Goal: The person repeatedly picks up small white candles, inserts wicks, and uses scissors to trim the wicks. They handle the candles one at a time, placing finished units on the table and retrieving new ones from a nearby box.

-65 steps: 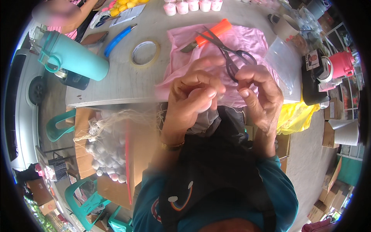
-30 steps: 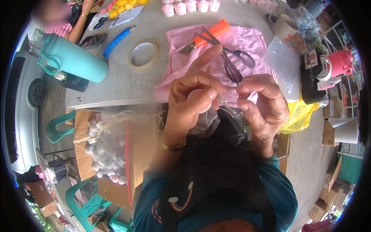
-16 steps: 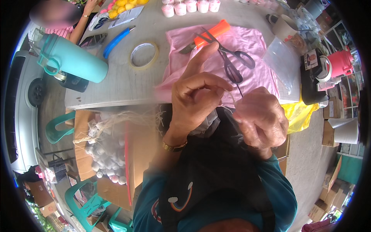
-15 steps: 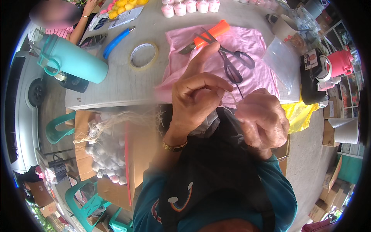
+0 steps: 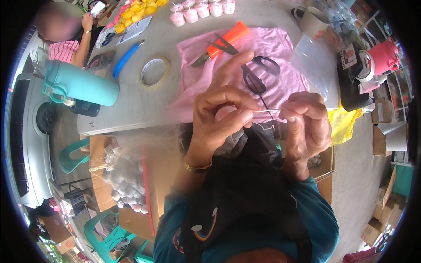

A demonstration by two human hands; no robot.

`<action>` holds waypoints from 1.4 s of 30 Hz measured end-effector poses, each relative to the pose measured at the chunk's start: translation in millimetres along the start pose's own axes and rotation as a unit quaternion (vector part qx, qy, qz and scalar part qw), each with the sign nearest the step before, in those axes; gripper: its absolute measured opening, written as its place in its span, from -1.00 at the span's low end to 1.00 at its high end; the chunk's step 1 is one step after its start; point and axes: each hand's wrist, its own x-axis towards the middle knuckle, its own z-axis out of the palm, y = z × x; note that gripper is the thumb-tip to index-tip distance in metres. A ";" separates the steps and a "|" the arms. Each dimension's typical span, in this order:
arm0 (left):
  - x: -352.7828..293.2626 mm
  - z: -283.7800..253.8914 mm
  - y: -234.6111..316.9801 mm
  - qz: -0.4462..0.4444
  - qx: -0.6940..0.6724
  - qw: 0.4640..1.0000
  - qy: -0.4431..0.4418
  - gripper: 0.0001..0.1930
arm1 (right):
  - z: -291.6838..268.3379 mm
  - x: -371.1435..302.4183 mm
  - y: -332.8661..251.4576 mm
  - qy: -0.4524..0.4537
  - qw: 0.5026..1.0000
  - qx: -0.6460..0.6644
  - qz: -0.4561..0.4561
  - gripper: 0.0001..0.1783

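Note:
My left hand (image 5: 221,116) pinches a thin pale string (image 5: 267,110) between thumb and index finger. A small rounded pink thing (image 5: 224,112) shows inside its curled fingers, mostly hidden. Opposite it, my right hand (image 5: 307,120) grips the string's other end, so a short length runs nearly level between the hands. Both hands are above the table's near edge. Beyond them, dark-handled scissors (image 5: 253,82) lie opened on a pink cloth (image 5: 280,48), next to a knife with an orange handle (image 5: 228,39).
A tape roll (image 5: 155,72), a blue cutter (image 5: 126,61) and a teal bottle (image 5: 83,83) stand or lie leftward. Several pink-and-white candles (image 5: 190,15) are at the back. A carton (image 5: 151,193) of small wrapped items sits below left. A mug (image 5: 313,22) is far right.
My right hand has moved slightly right and its fingers have turned upward, drawing the string out level. The view has shifted a little. The other person now has a phone raised.

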 end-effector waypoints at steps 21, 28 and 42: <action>-2.1 10.1 7.7 0.024 0.220 0.972 0.082 -0.89 | 12.9 3.0 10.6 -0.091 0.994 -0.036 -0.053 -0.85; -7.6 5.2 11.7 0.052 0.309 0.947 0.066 -0.91 | 12.9 9.6 6.3 -0.154 0.988 -0.015 0.015 -0.89; -14.4 -3.3 5.3 0.036 0.256 0.962 0.087 -0.89 | 15.5 4.1 15.4 -0.177 0.943 0.168 0.228 -0.91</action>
